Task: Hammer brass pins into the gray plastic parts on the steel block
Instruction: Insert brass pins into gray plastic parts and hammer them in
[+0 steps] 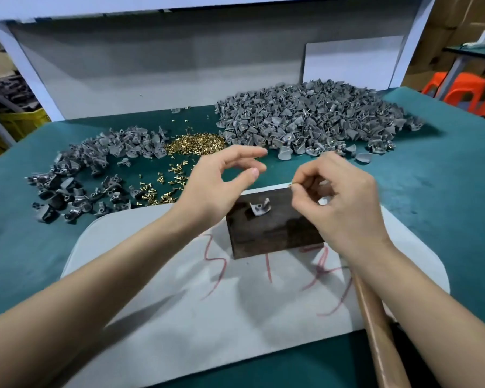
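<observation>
Left hand (224,183) hovered over the far left corner of the steel block (272,236), fingers loosely spread, holding nothing. Right hand (342,200) was over the block's right side, thumb and forefinger pinching a tiny piece (290,185) too small to identify. One gray plastic part (259,207) sat on the block's top. The block stood on a pale pad (179,303) with red scrawl, on green table cover (445,197). A wooden handle (375,323) lay under the right forearm. Beyond were a brass pin heap (196,142), a large gray parts pile (305,116) and a smaller left pile (95,169).
</observation>
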Available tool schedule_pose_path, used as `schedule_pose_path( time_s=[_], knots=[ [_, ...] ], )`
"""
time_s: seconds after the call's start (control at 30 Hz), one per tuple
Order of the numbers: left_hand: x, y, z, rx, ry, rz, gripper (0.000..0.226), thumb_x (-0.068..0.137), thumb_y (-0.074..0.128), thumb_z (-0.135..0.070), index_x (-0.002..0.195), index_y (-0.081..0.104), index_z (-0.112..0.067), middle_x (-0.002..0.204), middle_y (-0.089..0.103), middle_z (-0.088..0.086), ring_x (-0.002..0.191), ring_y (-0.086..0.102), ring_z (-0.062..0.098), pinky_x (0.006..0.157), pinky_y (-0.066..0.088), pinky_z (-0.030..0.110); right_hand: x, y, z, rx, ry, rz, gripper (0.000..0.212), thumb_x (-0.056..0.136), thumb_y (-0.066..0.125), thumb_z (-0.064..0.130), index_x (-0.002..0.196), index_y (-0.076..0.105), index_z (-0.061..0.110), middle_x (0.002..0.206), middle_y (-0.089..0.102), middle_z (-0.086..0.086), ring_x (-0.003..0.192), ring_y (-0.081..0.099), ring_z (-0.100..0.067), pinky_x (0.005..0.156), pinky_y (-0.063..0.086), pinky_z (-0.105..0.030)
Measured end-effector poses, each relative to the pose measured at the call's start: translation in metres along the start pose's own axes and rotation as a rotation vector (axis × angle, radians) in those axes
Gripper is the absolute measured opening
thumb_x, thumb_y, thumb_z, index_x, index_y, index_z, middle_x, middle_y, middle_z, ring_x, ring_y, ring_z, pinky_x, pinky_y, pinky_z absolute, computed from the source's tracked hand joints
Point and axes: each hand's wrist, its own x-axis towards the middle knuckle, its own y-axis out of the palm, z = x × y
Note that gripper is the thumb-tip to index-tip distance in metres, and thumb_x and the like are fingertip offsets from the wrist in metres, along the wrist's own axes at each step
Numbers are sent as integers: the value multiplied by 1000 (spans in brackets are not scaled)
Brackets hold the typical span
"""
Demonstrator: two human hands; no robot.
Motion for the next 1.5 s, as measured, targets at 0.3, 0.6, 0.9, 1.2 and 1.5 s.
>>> schedule_pose_path(
  time_s=[0.3,0.6,0.9,1.2,1.5],
  knots=[
    [-25,17,22,78,29,-2,25,80,62,-20,95,62,-40,101,63,-10,106,55,14,99,39,30,-6,9,5,-59,86,281,7,71,64,18,73,60,24,64,53,14,71,45,-6,72,35,-13],
    [-29,20,32,-161,-115,-16,3,73,66,-25,73,68,-27,107,66,-8,109,57,15,97,41,32,-7,9,6,-63,126,267,12,74,69,8,73,61,16,69,57,10,75,49,-13,71,38,-26],
    [-30,20,37,-337,-98,-45,14,70,72,-18,63,63,-25,81,71,-6,106,61,1,87,44,14,-8,15,10,-49,77,185,6,76,70,11,75,65,14,73,62,6,74,50,-14,71,38,-22],
    [-32,21,30,-477,-129,-2,23,68,74,-22,91,70,-20,91,75,0,91,68,8,77,50,16,-10,13,10,-142,192,180,7,78,68,28,73,63,29,76,63,13,87,51,-13,82,42,-50],
    [-32,19,29,-514,-137,19,22,72,71,-20,94,71,-17,89,75,1,88,69,7,75,50,15,-8,16,13,-180,199,189,15,76,71,23,71,61,32,75,62,16,88,49,-12,82,42,-50]
  ],
)
